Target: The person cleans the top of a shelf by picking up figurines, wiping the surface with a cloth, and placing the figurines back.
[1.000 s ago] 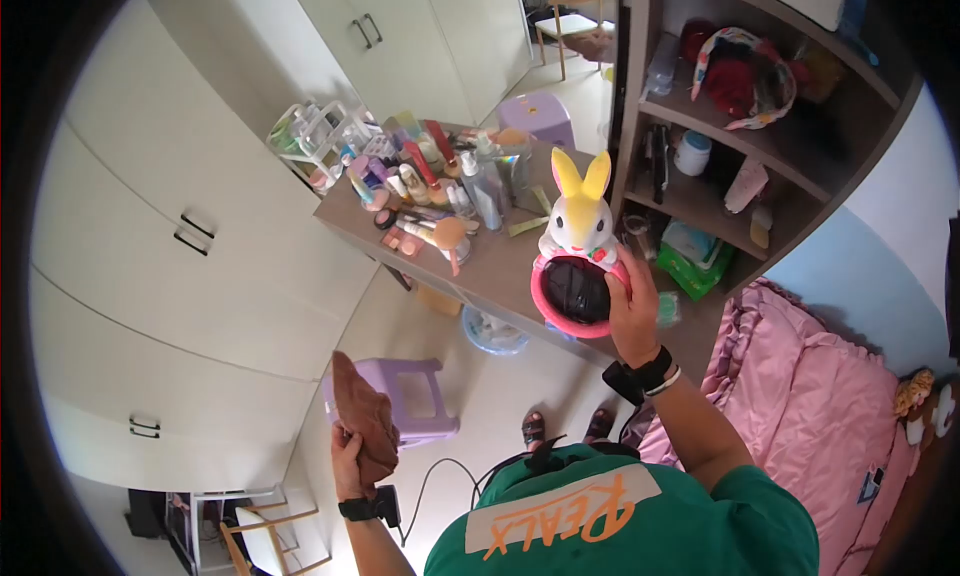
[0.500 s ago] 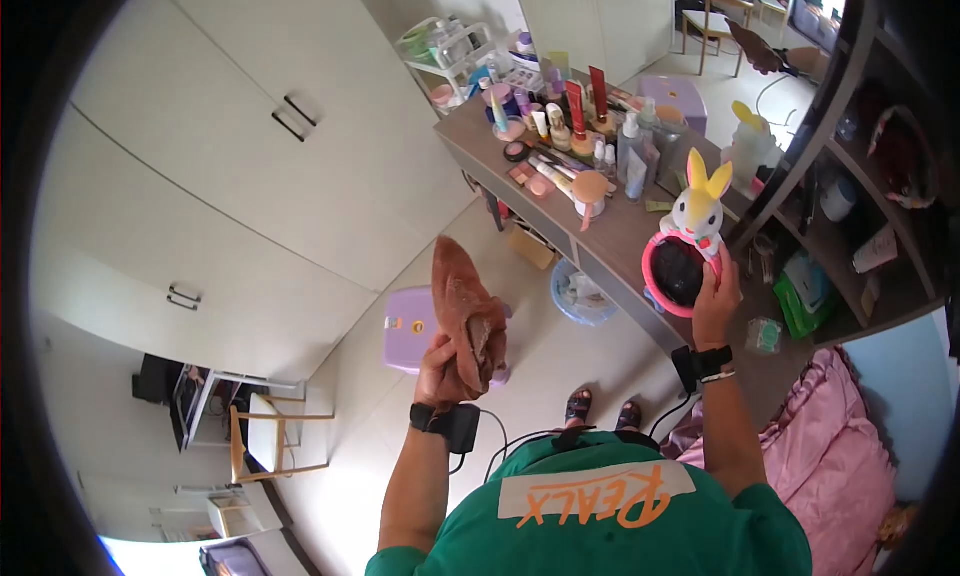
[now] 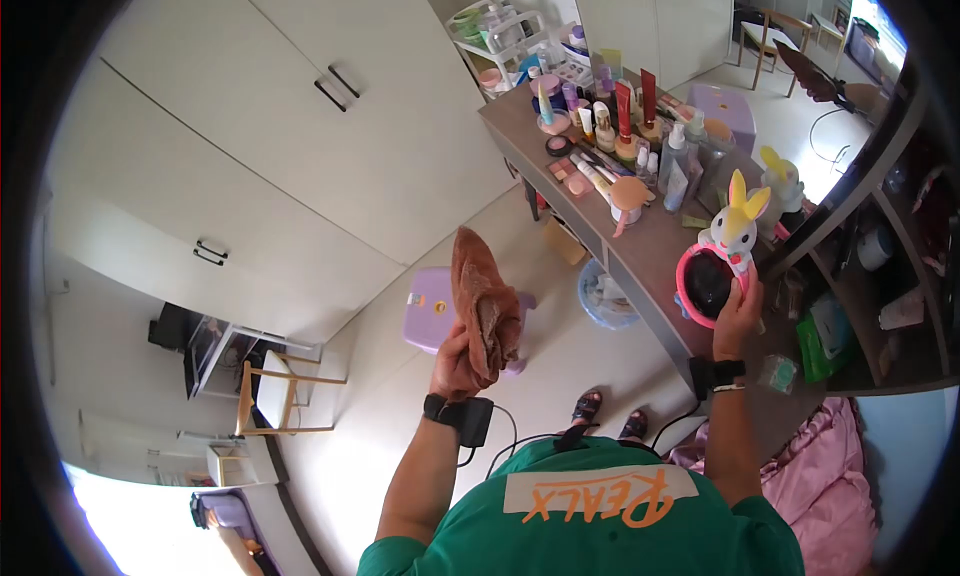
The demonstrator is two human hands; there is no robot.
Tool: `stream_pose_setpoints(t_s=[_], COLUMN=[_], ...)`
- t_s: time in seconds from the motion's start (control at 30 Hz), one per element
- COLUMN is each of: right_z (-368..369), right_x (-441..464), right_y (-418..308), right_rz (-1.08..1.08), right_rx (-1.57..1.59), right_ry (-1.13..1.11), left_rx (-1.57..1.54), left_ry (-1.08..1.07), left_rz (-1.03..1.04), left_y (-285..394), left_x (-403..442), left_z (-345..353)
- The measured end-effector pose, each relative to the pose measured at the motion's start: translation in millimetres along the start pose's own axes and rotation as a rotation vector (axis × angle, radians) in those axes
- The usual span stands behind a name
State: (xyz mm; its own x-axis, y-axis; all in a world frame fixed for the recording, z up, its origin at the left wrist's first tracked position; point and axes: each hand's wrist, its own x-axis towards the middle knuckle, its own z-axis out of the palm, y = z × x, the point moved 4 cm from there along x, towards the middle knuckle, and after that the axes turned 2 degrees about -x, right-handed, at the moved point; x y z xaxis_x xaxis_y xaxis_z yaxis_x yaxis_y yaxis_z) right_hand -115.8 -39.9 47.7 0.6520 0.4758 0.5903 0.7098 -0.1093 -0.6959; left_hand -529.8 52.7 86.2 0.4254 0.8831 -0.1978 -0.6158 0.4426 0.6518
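Your right hand (image 3: 738, 314) grips a rabbit pot (image 3: 736, 234), its bowl (image 3: 707, 284) dark inside, while your left hand (image 3: 455, 366) clutches a brown cloth (image 3: 485, 311); a blue bin (image 3: 606, 326) holds pale plastic (image 3: 607, 293)

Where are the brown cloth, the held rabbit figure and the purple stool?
Brown cloth (image 3: 484, 311): head view, on its folded middle.
Rabbit figure (image 3: 736, 233): head view, on its white face.
Purple stool (image 3: 427, 318): head view, on its seat.

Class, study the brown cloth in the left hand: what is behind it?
Behind the brown cloth are a purple stool and pale floor. Part of the stool's seat shows left of the cloth, purple bits to its right; the part between is covered.
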Motion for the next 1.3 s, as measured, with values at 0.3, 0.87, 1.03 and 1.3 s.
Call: stream_pose_setpoints(t_s=[0.3,0.87,1.03,1.3], right_z=[2,-23,-7,86], right_x=[10,19,7,-45], right_y=[-2,-56,-176,-234], right_rz=[0.007,-0.229,-0.059,0.136], right_rx=[-0.031,-0.373,0.270,0.594], right_ry=[-0.067,0.003,-0.398,-0.965], left_rx=[-0.021,-0.178,-0.154,-0.028], left_ry=[0.000,-0.031,-0.090,-0.143], left_rz=[-0.012,-0.007,-0.047,-0.076], left_y=[-2,-4,-7,-15], left_x=[11,28,28,29], left_z=[-2,16,23,26])
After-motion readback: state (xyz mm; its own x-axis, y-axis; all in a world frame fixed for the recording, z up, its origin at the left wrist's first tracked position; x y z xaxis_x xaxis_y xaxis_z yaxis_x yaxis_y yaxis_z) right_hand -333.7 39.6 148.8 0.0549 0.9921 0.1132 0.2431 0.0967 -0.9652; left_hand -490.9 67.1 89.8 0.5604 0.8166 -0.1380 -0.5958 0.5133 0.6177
